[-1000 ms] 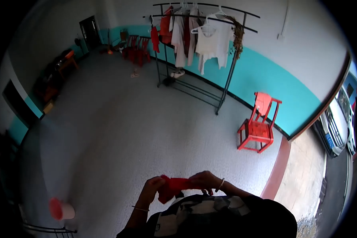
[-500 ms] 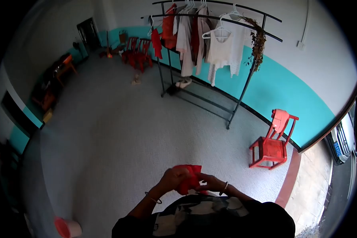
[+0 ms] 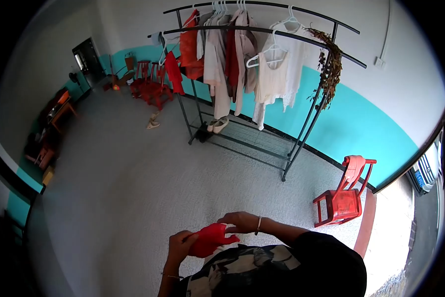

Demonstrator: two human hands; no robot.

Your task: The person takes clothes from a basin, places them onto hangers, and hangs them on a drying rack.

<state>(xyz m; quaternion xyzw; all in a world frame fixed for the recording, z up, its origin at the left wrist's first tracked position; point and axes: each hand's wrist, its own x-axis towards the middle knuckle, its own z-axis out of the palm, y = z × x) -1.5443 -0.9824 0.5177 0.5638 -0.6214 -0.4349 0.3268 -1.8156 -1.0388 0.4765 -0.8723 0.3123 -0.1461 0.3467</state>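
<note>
In front of my body, a crumpled piece of red cloth (image 3: 210,241) hangs between my hands. My left hand (image 3: 181,243) is closed on its left end, fingers and thumb pinching the fabric. At the upper right edge of the cloth, my right hand (image 3: 240,222) has its fingertips and thumb bent round the fabric. Folds hide what kind of garment or cloth it is. Each wrist wears a bracelet.
A black clothes rack (image 3: 262,143) with garments on hangers stands ahead against the wall. To the right is a red chair (image 3: 344,203) with a pink cloth (image 3: 353,168) over its back. Shoes (image 3: 217,124) sit on the rack's lower bars.
My left hand has moved left with the red cloth, which is more spread out. My right hand has shifted up and slightly left. The view has turned, and the pink bucket is out of sight.
</note>
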